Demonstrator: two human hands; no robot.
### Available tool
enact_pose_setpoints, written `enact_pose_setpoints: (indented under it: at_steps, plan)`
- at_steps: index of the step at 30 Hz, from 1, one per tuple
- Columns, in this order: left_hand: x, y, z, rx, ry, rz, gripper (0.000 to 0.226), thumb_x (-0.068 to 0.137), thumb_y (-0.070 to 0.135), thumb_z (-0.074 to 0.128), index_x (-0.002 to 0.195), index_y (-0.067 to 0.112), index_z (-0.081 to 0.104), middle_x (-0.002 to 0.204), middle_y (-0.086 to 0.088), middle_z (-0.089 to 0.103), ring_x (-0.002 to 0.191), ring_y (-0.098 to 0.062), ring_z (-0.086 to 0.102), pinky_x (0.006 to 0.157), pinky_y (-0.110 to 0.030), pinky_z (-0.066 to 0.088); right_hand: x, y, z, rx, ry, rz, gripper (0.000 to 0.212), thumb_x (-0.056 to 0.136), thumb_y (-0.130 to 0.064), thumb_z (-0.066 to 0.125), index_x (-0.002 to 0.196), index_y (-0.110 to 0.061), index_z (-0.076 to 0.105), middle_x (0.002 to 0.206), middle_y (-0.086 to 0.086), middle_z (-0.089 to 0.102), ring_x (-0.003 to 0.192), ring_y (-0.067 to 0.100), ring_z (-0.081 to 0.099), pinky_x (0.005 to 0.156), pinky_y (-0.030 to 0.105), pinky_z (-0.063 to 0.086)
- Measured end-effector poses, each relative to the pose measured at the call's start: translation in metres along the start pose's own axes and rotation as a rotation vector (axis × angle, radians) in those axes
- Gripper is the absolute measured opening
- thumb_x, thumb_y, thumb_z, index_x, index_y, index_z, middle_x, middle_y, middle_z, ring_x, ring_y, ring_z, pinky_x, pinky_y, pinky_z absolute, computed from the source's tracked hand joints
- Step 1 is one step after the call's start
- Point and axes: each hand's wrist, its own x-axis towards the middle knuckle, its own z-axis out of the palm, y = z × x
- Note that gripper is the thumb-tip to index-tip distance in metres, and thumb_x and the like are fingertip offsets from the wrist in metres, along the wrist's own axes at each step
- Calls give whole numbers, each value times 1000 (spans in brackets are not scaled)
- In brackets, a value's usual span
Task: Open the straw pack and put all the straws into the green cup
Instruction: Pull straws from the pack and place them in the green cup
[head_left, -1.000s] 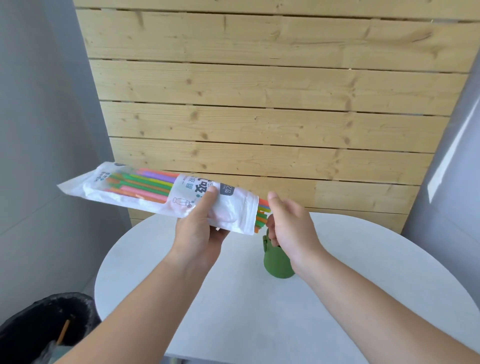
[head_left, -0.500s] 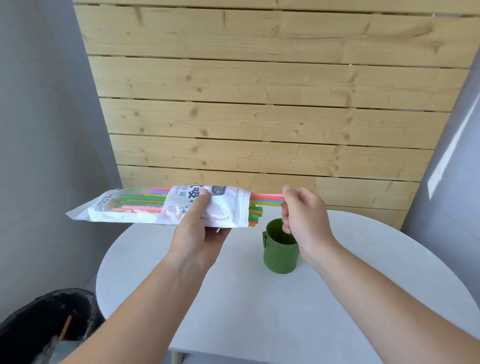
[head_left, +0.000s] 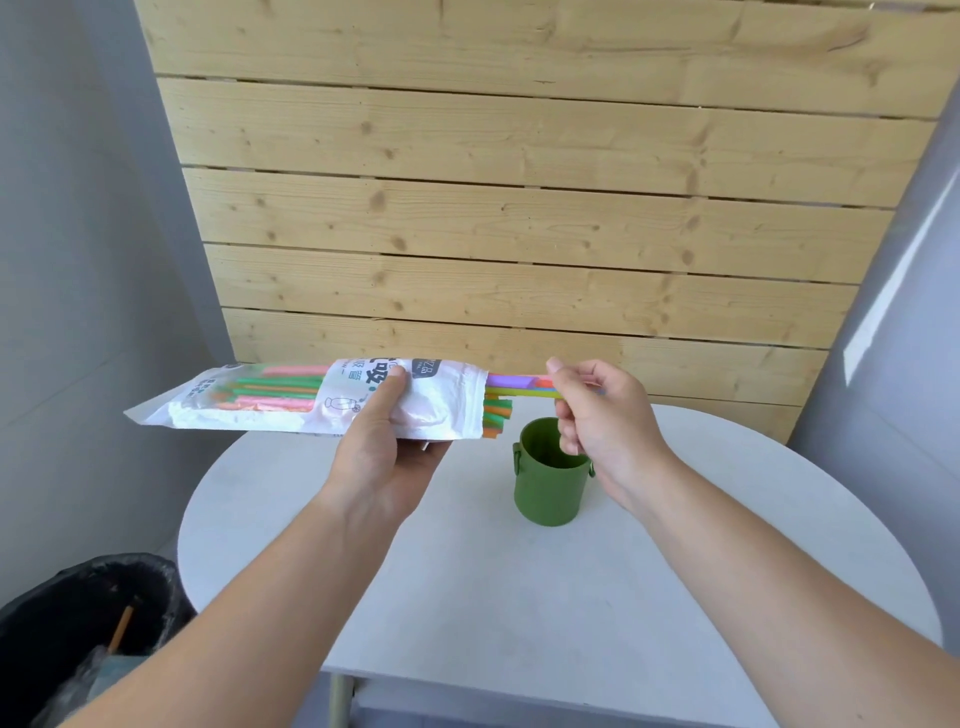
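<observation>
My left hand (head_left: 384, 452) holds the white straw pack (head_left: 291, 397) almost level above the table, its open end to the right. Coloured straws (head_left: 514, 387) stick out of that end: purple, orange and yellow-green ones reach furthest, shorter green and orange ends hang just below. My right hand (head_left: 602, 415) pinches the tips of the longest straws, right above the green cup (head_left: 548, 486). The cup stands upright on the white round table (head_left: 467, 597), and I see no straws inside it.
A wall of pale wooden planks (head_left: 519, 208) rises behind the table. A black-lined waste bin (head_left: 83, 634) sits on the floor at the lower left. Grey walls close in on both sides.
The pack has levelled out and risen. My right hand went from beside the cup to the pack's mouth and has drawn a few straws out to the right.
</observation>
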Motion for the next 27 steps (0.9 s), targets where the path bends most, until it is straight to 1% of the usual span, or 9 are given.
enact_pose_setpoints:
  at_steps: [4,6,9,14,18,21,24,25,27]
  plan:
    - [2,-1,-1,-12,12,-2,35,99,22,67,132,12,63,124,-10,76,113,-26,74,93,-47,60,5,-6,-9,-12,-5,-35,16,97,-20,63,88,-8,59,56,1,43,44,13,30,44,26,25]
    - [6,3,-4,-17,14,7,34,100,22,66,131,11,63,124,-10,76,112,-25,74,92,-47,60,11,-11,-22,-27,4,-50,15,96,-19,63,88,-8,59,56,2,42,43,13,30,42,24,26]
    - [11,10,-10,-48,36,11,35,100,20,66,133,9,62,124,-11,76,111,-27,74,95,-47,59,17,-15,-40,-49,2,-59,13,96,-19,64,89,-8,61,57,2,43,43,14,32,43,25,28]
    - [17,7,-11,-58,84,-5,18,100,18,66,116,10,66,120,-9,77,107,-25,75,93,-46,59,20,-18,-53,-80,16,-104,12,96,-17,63,89,-9,60,57,2,42,44,15,31,42,25,28]
    - [20,7,-11,-70,113,2,25,100,19,65,123,11,65,117,-8,77,105,-24,75,85,-44,61,23,-23,-69,-88,32,-117,14,97,-18,61,85,-11,58,58,2,40,44,13,30,41,24,27]
    - [24,12,-12,-91,124,17,26,100,19,65,125,10,64,117,-9,77,105,-25,76,88,-46,61,28,-28,-87,-70,30,-101,14,98,-15,60,85,-11,57,58,1,39,45,13,28,41,24,25]
    - [27,17,-16,-109,141,30,29,99,18,66,127,11,63,118,-9,77,106,-25,75,96,-48,59,31,-31,-103,-78,45,-77,14,98,-15,60,84,-12,58,59,1,38,46,13,26,41,23,24]
    - [27,17,-18,-114,145,33,29,99,18,67,127,11,63,118,-9,77,107,-25,75,98,-49,58,32,-32,-107,-78,47,-70,14,98,-15,60,84,-12,58,60,1,38,46,13,26,40,23,23]
    - [27,18,-19,-118,150,34,24,99,17,67,122,11,64,118,-9,77,106,-26,76,97,-50,58,33,-36,-113,-81,44,-59,17,98,-14,60,81,-12,57,59,1,38,44,12,25,40,22,23]
